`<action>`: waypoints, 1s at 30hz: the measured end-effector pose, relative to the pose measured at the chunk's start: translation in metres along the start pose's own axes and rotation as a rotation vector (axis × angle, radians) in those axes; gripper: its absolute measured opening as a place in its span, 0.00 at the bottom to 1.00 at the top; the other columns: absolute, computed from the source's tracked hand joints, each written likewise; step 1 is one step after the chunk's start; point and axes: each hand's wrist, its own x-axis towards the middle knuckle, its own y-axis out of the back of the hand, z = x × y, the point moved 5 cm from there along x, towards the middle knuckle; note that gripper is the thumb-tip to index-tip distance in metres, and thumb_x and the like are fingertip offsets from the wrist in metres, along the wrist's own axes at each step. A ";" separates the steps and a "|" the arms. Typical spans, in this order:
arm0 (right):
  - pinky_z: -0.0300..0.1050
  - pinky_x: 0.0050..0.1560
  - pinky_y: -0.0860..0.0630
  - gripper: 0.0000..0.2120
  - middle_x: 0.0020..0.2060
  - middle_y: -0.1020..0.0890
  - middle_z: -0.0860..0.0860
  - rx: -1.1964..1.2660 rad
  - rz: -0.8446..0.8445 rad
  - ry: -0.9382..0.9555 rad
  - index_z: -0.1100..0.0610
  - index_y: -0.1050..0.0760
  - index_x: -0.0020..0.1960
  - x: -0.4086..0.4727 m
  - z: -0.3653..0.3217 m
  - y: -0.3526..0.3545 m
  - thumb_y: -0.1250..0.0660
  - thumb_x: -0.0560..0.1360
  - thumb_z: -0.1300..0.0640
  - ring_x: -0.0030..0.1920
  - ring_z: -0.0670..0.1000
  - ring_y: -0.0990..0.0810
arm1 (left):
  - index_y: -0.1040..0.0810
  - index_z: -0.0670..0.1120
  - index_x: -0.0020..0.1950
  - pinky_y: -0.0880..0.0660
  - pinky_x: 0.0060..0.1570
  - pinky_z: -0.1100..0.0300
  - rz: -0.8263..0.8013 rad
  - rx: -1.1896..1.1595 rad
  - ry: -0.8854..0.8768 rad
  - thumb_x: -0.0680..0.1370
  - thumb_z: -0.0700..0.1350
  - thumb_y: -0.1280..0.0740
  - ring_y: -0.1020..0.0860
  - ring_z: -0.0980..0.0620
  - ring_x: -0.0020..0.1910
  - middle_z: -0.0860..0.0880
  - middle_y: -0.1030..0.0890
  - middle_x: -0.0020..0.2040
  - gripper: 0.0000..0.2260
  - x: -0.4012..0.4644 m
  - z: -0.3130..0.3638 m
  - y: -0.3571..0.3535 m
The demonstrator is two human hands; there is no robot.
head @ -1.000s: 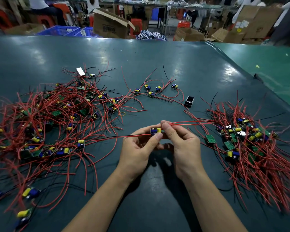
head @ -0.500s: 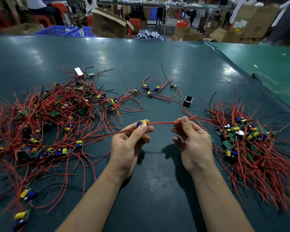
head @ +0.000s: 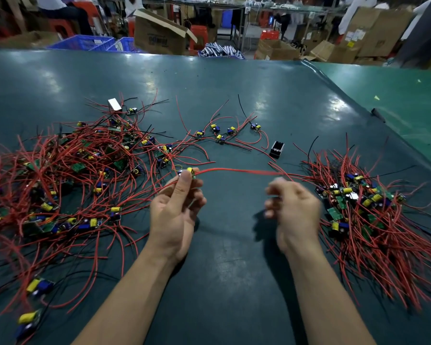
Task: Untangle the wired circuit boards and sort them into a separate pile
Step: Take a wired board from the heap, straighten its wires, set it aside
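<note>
My left hand [head: 177,212] pinches a small circuit board [head: 188,173] with a yellow capacitor, held up above the dark green table [head: 234,282]. Its red wires [head: 236,170] stretch out to the right, almost level. My right hand [head: 294,210] is blurred, its fingers loosely curled just below the wires' far end, and nothing shows in its grasp. A big tangled heap of boards and red wires [head: 72,175] lies at the left. A second pile of boards [head: 358,207] lies at the right, wires fanned outward.
Several loose boards [head: 219,133] lie at the back centre, with a small black part [head: 276,149] beside them and a white block [head: 114,104] at the heap's far edge. Stray boards [head: 37,286] sit at the near left. Cardboard boxes [head: 159,33] and blue crates stand beyond the table.
My hands have drawn apart. The left carried the board up and to the left; the right slid along the red wires to their end and has dropped off them.
</note>
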 end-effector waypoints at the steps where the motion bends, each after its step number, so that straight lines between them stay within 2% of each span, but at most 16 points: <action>1: 0.35 0.20 0.33 0.11 0.30 0.19 0.52 -0.086 -0.229 -0.056 0.59 0.23 0.37 -0.009 0.006 -0.018 0.34 0.78 0.62 0.22 0.46 0.27 | 0.18 0.44 0.44 0.28 0.33 0.65 0.000 0.001 0.002 0.70 0.48 0.31 0.28 0.57 0.31 0.50 0.21 0.34 0.08 -0.001 0.000 -0.001; 3: 0.37 0.20 0.30 0.09 0.35 0.18 0.53 -0.198 -0.598 -0.107 0.58 0.21 0.40 -0.031 0.015 -0.044 0.32 0.78 0.58 0.25 0.49 0.24 | 0.16 0.45 0.41 0.36 0.30 0.63 -0.033 0.042 -0.026 0.71 0.47 0.31 0.33 0.57 0.28 0.51 0.28 0.31 0.07 -0.002 -0.001 -0.004; 4: 0.39 0.20 0.29 0.06 0.37 0.17 0.52 -0.189 -0.682 -0.096 0.55 0.20 0.44 -0.038 0.017 -0.051 0.31 0.77 0.54 0.26 0.50 0.23 | 0.15 0.45 0.40 0.39 0.29 0.62 -0.064 0.094 -0.033 0.72 0.47 0.30 0.35 0.56 0.28 0.50 0.30 0.30 0.07 -0.002 -0.002 -0.005; 5: 0.40 0.21 0.27 0.06 0.39 0.18 0.51 -0.158 -0.711 -0.069 0.52 0.20 0.48 -0.042 0.017 -0.055 0.29 0.74 0.50 0.27 0.51 0.23 | 0.15 0.45 0.39 0.38 0.29 0.59 -0.099 0.156 -0.029 0.72 0.48 0.29 0.35 0.54 0.28 0.48 0.29 0.29 0.08 -0.003 -0.004 -0.006; 7: 0.41 0.24 0.26 0.14 0.41 0.20 0.47 -0.150 -0.697 0.054 0.44 0.22 0.57 -0.043 0.016 -0.056 0.27 0.72 0.49 0.29 0.50 0.23 | 0.17 0.45 0.37 0.33 0.34 0.53 -0.156 0.260 0.011 0.73 0.53 0.26 0.31 0.47 0.33 0.36 0.26 0.33 0.12 -0.006 -0.010 -0.006; 8: 0.40 0.26 0.27 0.16 0.40 0.21 0.45 -0.189 -0.674 0.153 0.40 0.23 0.58 -0.042 0.013 -0.055 0.27 0.72 0.50 0.29 0.48 0.24 | 0.18 0.45 0.35 0.32 0.34 0.53 -0.174 0.312 0.015 0.72 0.56 0.26 0.30 0.47 0.33 0.33 0.26 0.33 0.15 -0.007 -0.011 -0.006; 10: 0.35 0.30 0.28 0.12 0.38 0.21 0.41 -0.301 -0.630 0.395 0.36 0.21 0.55 -0.043 0.003 -0.052 0.29 0.73 0.49 0.28 0.43 0.24 | 0.23 0.47 0.29 0.38 0.26 0.61 -0.197 0.445 -0.036 0.70 0.61 0.30 0.35 0.52 0.25 0.42 0.31 0.27 0.19 -0.008 -0.010 -0.008; 11: 0.33 0.31 0.28 0.10 0.36 0.20 0.38 -0.353 -0.617 0.484 0.36 0.21 0.53 -0.043 0.000 -0.052 0.29 0.73 0.48 0.29 0.42 0.23 | 0.24 0.48 0.27 0.40 0.25 0.62 -0.207 0.506 -0.069 0.71 0.62 0.31 0.37 0.54 0.24 0.48 0.32 0.24 0.21 -0.008 -0.008 -0.009; 13: 0.34 0.30 0.27 0.07 0.34 0.19 0.39 -0.369 -0.581 0.519 0.39 0.20 0.50 -0.044 -0.002 -0.051 0.30 0.74 0.50 0.28 0.44 0.21 | 0.22 0.48 0.28 0.40 0.24 0.62 -0.213 0.578 -0.120 0.74 0.63 0.33 0.36 0.56 0.23 0.52 0.31 0.24 0.22 -0.008 -0.006 -0.010; 15: 0.39 0.25 0.27 0.06 0.33 0.17 0.45 -0.265 -0.488 0.441 0.44 0.19 0.48 -0.041 -0.001 -0.047 0.30 0.75 0.55 0.26 0.46 0.22 | 0.19 0.47 0.33 0.39 0.24 0.65 -0.208 0.555 -0.137 0.73 0.63 0.36 0.35 0.57 0.24 0.52 0.29 0.26 0.22 -0.009 -0.006 -0.011; 17: 0.40 0.22 0.28 0.00 0.32 0.17 0.51 -0.108 -0.317 0.343 0.50 0.19 0.46 -0.034 -0.004 -0.039 0.29 0.75 0.54 0.24 0.48 0.23 | 0.19 0.45 0.37 0.38 0.24 0.67 -0.206 0.545 -0.147 0.74 0.62 0.36 0.35 0.57 0.24 0.51 0.28 0.28 0.21 -0.010 -0.007 -0.011; 20: 0.36 0.19 0.32 0.13 0.28 0.19 0.51 0.186 0.054 0.196 0.56 0.24 0.41 -0.018 -0.007 -0.011 0.29 0.70 0.45 0.22 0.47 0.26 | 0.18 0.45 0.36 0.37 0.27 0.66 -0.180 0.604 -0.161 0.75 0.59 0.35 0.34 0.56 0.25 0.51 0.27 0.28 0.19 -0.010 -0.007 -0.008; 23: 0.35 0.22 0.31 0.15 0.32 0.20 0.50 0.476 0.299 -0.006 0.55 0.27 0.44 -0.007 -0.001 0.012 0.29 0.71 0.44 0.24 0.44 0.25 | 0.18 0.44 0.35 0.39 0.26 0.64 -0.156 0.561 -0.132 0.74 0.60 0.35 0.35 0.53 0.26 0.50 0.27 0.27 0.20 -0.009 -0.006 -0.006; 26: 0.34 0.24 0.29 0.14 0.37 0.19 0.50 0.511 0.323 -0.145 0.56 0.25 0.47 -0.003 0.011 0.013 0.30 0.75 0.45 0.26 0.43 0.22 | 0.19 0.43 0.35 0.40 0.25 0.62 -0.144 0.546 -0.139 0.73 0.60 0.33 0.36 0.53 0.25 0.49 0.28 0.27 0.21 -0.009 -0.004 -0.006; 30: 0.34 0.24 0.29 0.12 0.39 0.18 0.50 0.420 0.318 -0.130 0.56 0.24 0.51 -0.002 0.014 0.009 0.30 0.77 0.48 0.25 0.45 0.22 | 0.19 0.45 0.34 0.38 0.25 0.65 -0.109 0.588 -0.163 0.75 0.56 0.34 0.35 0.53 0.25 0.49 0.28 0.27 0.17 -0.009 -0.004 -0.005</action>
